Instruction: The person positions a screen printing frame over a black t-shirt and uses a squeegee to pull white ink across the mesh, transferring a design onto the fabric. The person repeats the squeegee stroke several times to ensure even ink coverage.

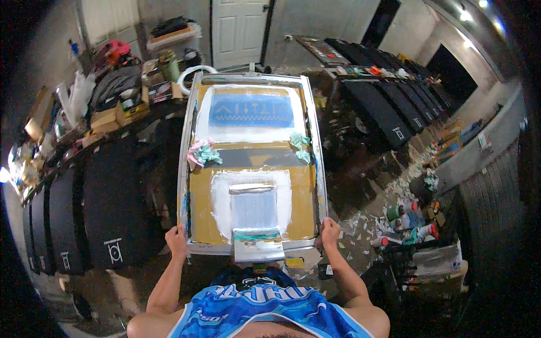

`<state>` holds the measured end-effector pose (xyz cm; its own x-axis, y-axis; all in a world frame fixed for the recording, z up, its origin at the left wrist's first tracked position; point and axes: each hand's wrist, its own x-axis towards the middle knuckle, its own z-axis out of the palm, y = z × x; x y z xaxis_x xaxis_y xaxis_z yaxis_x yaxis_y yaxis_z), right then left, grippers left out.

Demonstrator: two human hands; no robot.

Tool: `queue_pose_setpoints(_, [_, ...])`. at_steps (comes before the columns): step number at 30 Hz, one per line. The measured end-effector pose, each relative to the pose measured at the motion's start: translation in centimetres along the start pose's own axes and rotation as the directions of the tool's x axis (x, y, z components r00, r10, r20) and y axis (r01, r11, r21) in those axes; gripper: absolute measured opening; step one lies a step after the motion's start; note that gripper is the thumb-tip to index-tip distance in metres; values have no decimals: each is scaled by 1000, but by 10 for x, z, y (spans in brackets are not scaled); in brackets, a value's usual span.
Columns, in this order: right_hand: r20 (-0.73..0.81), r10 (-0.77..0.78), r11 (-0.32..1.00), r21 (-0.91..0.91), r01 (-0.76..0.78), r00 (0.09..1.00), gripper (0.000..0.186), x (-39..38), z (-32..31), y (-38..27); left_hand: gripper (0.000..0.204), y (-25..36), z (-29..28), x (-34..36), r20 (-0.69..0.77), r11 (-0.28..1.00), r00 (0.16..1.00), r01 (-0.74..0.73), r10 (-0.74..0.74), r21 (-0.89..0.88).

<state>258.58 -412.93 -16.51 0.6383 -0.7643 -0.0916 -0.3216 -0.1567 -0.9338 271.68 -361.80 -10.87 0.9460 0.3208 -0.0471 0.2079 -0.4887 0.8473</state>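
My left hand (176, 236) grips the lower left side of a metal-framed printing screen (183, 169), and my right hand (329, 230) holds its lower right side. On the mesh are a blue stencil with pale shapes (251, 110) inside white ink, and a lower white patch around a pale blue rectangle (253, 205). Crumpled pink and mint scraps (203, 153) lie on the left, more mint scraps (300, 145) on the right. A metal squeegee-like piece with teal and white residue (258, 248) lies across the screen's near edge.
Black platens (112, 208) line the left, below a cluttered shelf (107, 112). More black platens (394, 118) run along the right. Paint containers (411, 225) and scattered scraps (366, 214) lie at lower right. A white door (238, 31) stands at the back.
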Motion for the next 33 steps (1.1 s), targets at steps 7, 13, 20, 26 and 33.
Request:
queue_pose_setpoints(7, [-91,-34,990,-139,22,995,37,155,-238,98,42,93,249,-118,82,994,994,-79,73,72])
queue_pose_setpoints(13, [-292,56,991,-98,-88,955,39,168,-145,112,42,66,315,32,237,972,949,-228,210,52])
queue_pose_setpoints(20, [-400,116,986,-65,-154,909,33,227,-246,144,41,169,450,-12,383,963,899,-258,212,72])
queue_pose_setpoints(26, [-459,47,988,-109,-108,887,40,285,-462,173,40,303,569,-170,430,931,854,-357,291,80])
queue_pose_setpoints(33, [-524,75,990,-66,-128,849,37,324,-463,190,42,326,641,-142,488,910,813,-407,317,86])
